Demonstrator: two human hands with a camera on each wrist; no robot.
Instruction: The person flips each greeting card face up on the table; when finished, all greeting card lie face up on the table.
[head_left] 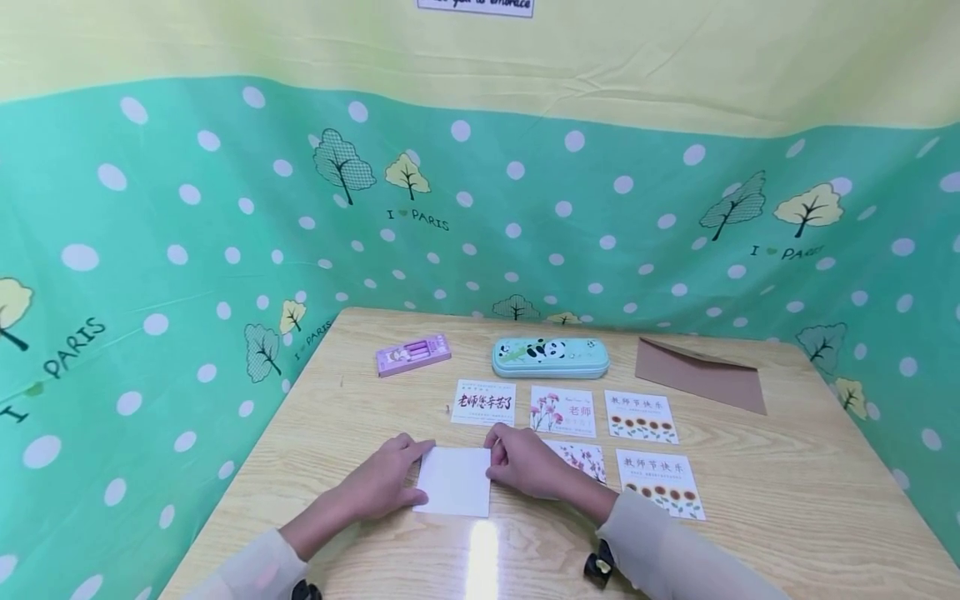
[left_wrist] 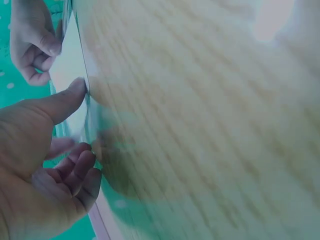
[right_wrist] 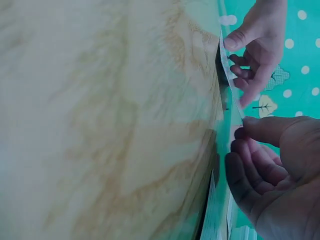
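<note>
A blank white card [head_left: 454,483] lies between the two hands near the front of the table. My left hand [head_left: 387,481] holds its left side, thumb at the near corner and index finger at the far one. At the right edge, my right hand [head_left: 528,460] pinches the card between thumb and bent fingers. The right wrist view shows the card [right_wrist: 230,80] nearly edge-on, tilted slightly off the table, with the right thumb [right_wrist: 265,129] on its edge. A card with pink blossoms [head_left: 585,458] is partly hidden behind the right hand and forearm.
Printed cards lie beyond and to the right: red lettering [head_left: 483,402], carnations [head_left: 562,411], and two with sunflowers [head_left: 641,417]. Farther back are a purple pen box [head_left: 413,355], a teal panda pencil case [head_left: 551,358] and a brown envelope [head_left: 697,379]. A green dotted curtain [head_left: 480,208] borders the table.
</note>
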